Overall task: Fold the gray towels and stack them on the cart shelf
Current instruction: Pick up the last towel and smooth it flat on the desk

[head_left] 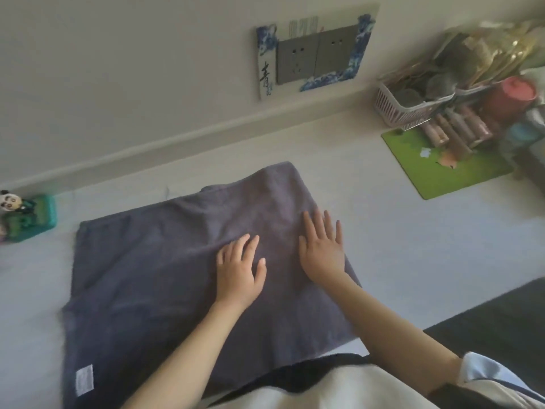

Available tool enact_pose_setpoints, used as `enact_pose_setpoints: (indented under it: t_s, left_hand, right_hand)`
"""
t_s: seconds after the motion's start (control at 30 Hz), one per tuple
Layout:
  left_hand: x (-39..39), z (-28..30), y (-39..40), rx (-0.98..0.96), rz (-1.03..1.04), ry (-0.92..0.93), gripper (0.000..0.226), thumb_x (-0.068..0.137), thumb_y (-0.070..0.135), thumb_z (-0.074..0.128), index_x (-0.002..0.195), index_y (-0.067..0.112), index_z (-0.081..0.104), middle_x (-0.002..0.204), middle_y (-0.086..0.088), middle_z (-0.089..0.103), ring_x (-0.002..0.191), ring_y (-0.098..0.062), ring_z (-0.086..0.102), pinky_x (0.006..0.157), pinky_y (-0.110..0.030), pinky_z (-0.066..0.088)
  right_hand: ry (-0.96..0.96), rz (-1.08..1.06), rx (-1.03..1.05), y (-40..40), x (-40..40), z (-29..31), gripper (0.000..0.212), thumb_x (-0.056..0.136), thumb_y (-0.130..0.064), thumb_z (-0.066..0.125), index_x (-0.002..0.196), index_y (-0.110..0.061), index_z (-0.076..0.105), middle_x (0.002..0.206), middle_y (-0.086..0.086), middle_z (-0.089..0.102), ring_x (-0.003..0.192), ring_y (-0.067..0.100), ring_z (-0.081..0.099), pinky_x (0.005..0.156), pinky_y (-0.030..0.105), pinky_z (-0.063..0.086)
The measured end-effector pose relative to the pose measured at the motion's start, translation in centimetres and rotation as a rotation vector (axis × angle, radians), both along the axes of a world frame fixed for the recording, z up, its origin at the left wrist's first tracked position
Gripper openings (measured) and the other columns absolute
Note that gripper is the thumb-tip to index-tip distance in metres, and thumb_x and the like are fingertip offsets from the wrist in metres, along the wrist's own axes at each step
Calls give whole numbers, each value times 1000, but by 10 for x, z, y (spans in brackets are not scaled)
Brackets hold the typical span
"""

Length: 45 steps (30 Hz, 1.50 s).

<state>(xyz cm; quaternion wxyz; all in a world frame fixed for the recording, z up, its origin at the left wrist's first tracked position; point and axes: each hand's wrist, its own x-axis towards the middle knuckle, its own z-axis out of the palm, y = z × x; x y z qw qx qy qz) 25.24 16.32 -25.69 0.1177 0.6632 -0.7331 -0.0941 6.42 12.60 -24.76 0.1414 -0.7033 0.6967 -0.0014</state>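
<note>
Smoothing step, by the look of it. Towel (188,278) spread flat on the table (413,231), label (84,380) at its near-left corner. Left hand (239,271) and right hand (322,250) pressing flat on it, side by side, fingers straight, grasping nothing. Next, likely: pinch an edge, fold across, square the corners. No cart in view.

pale table (398,231), gray towel (153,276) spread flat, green mat (436,172), pink basket (404,109)

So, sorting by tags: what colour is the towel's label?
White, on the gray towel's near-left corner label, head view.
</note>
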Motion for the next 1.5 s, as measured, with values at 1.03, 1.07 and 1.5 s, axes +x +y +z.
enact_pose_setpoints:
  t_s: [1.03,1.07,1.5]
  left_hand:
    - [44,-19,-107,136,404,-186,72,89,54,21,150,16,24,157,-15,17,145,-31,14,117,-48,5]
    - [44,-19,-107,135,401,-183,71,89,54,21,149,16,25,157,-15,17,145,-31,14,117,-48,5]
    - [38,-16,-111,132,441,-212,71,89,53,23,150,17,25,156,-19,15,144,-37,12,114,-57,0]
  right_hand:
    - [-265,610,424,-243,-21,51,37,84,-48,63,55,-32,46,69,-1,50,75,12,44,79,31,29]
    - [-129,674,397,-245,-23,54,30,85,-51,59,63,-31,51,75,-3,52,85,14,42,85,32,27]
    - [169,438,-26,-229,-11,32,41,81,-8,53,122,-13,49,125,9,51,114,32,43,97,40,28]
